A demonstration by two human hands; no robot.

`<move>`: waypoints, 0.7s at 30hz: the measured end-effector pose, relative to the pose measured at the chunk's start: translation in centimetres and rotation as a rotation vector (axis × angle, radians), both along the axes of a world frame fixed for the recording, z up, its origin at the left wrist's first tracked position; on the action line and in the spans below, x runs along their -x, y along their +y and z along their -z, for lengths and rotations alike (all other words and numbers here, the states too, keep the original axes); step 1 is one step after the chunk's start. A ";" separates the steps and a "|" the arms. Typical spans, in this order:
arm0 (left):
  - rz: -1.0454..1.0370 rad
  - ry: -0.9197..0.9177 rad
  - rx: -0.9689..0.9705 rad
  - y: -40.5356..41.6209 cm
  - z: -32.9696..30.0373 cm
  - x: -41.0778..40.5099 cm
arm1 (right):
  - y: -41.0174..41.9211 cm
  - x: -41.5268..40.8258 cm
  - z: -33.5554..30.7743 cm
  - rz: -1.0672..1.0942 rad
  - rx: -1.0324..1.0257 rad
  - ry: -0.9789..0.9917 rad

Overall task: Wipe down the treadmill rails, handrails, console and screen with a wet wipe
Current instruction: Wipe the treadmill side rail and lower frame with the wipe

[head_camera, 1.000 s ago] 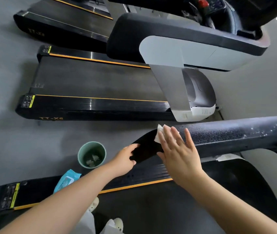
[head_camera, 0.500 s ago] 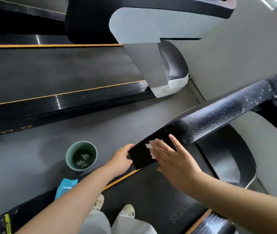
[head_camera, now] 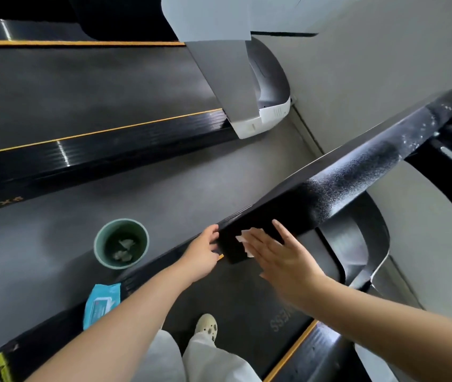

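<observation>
**Flat palm on the wipe at the handrail's tip**

Right hand makes the working grip: fingers straight and spread, pressing a white wet wipe flat against the near end of the black handrail. Only the wipe's edges show past the fingertips; most of it is hidden under the palm. Left hand steadies the same end, its fingers curled round the rail's outer edge, just beside the wipe.

Judging by this, the handrail step is in hand. Farther up, the rail looks speckled, so the next move likely calls for steady pressure while sliding the wipe upward along it toward the console end.

Down on the floor stand a green bin with crumpled wipes inside, and nearby a blue wipe pack on the treadmill's side rail.
</observation>
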State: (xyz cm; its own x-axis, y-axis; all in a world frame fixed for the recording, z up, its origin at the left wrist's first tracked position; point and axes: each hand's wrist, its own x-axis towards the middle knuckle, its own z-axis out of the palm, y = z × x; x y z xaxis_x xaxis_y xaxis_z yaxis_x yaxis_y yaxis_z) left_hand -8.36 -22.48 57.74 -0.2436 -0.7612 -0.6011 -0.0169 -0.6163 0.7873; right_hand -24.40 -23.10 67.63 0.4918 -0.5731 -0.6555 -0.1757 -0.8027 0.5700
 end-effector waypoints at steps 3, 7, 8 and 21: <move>0.016 0.012 0.004 0.2 0.3 -0.2 | -0.4 0.5 -0.9 0.082 0.093 -0.024; 0.002 -0.027 0.004 0.4 1.3 -0.3 | -1.1 -2.4 1.3 0.103 0.051 -0.055; 0.001 -0.047 0.003 0.4 1.6 -0.4 | -1.2 -3.1 2.6 0.050 0.043 -0.045; -0.031 -0.064 -0.044 1.4 3.3 -0.6 | -1.3 -3.1 2.3 -0.015 -0.004 0.103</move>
State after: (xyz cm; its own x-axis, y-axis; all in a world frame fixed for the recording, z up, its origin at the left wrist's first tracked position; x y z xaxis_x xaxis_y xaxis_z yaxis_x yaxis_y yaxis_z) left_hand -7.75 -21.09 54.45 -0.1807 -0.7405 -0.6473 -0.0464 -0.6510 0.7576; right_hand -21.28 -24.41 65.33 0.4304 -0.5632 -0.7053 -0.1039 -0.8071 0.5811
